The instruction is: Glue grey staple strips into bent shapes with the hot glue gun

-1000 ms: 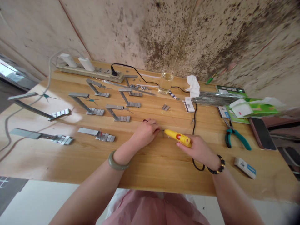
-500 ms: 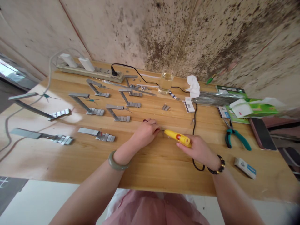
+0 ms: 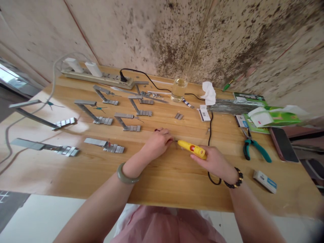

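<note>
My right hand [image 3: 211, 160] grips a yellow hot glue gun [image 3: 191, 148], its nozzle pointing left. Close to that nozzle, my left hand [image 3: 160, 141] has its fingers pinched together on something too small to make out. A black cord [image 3: 210, 135] runs from near the glue gun toward the back of the table. Left of my hands stand several grey angled pieces [image 3: 124, 121] on segmented bases. Two flat grey pieces, one of them a segmented strip [image 3: 103, 144], lie nearer the front. A small grey segmented piece [image 3: 179, 116] rests behind my fingers.
At the back are a power strip [image 3: 98, 77], a glass of pale liquid [image 3: 179, 88] and crumpled tissue [image 3: 209, 92]. To the right lie a bundle of thin wires [image 3: 233, 106], teal-handled pliers [image 3: 257, 148], a phone [image 3: 284, 144], a tissue pack [image 3: 283, 118] and a small box [image 3: 265, 181].
</note>
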Demonstrator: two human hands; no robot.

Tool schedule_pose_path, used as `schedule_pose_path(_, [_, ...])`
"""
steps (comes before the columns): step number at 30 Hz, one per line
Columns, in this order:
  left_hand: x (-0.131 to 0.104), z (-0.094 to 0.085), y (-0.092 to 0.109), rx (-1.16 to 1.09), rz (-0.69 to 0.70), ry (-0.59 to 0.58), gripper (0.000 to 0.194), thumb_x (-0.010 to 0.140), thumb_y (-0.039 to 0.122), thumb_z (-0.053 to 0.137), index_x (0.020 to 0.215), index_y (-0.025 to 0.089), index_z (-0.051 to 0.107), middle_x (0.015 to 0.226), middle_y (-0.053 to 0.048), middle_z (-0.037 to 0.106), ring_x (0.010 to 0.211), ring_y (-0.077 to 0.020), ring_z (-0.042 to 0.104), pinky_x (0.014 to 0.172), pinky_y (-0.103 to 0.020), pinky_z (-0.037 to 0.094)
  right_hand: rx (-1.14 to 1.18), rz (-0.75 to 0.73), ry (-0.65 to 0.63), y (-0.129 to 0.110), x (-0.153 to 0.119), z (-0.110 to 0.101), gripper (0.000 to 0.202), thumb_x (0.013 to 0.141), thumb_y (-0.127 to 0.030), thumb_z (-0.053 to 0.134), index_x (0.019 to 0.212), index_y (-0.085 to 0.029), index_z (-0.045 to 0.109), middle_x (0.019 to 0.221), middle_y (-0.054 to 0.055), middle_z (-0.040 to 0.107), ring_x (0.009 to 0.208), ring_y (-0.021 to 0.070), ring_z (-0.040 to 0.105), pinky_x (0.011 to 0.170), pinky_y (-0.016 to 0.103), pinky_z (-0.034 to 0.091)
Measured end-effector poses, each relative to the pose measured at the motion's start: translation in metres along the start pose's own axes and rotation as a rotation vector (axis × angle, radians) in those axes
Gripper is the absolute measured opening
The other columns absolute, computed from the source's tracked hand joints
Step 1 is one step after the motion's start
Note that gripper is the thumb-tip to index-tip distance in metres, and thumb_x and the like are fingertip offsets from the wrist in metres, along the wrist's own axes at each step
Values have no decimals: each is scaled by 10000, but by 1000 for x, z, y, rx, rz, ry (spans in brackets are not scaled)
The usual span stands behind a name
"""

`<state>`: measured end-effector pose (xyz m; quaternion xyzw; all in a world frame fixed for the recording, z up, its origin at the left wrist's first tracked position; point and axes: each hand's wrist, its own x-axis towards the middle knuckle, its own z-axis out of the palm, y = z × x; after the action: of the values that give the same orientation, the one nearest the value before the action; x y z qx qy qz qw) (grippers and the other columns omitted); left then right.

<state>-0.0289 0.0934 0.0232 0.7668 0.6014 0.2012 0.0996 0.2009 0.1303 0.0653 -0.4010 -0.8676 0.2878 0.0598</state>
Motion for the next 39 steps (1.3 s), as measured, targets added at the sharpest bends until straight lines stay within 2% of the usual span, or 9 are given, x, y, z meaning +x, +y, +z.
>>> schedule_pose_path(39, [0, 2, -1, 3, 3, 16, 147, 843, 183, 529, 770, 167, 656, 815, -51, 606, 801, -180, 539, 757, -312, 419, 16, -21, 13, 3, 1, 4, 177, 833, -342, 537, 881, -206, 639, 796, 10, 692, 689, 167, 624, 589, 248, 435])
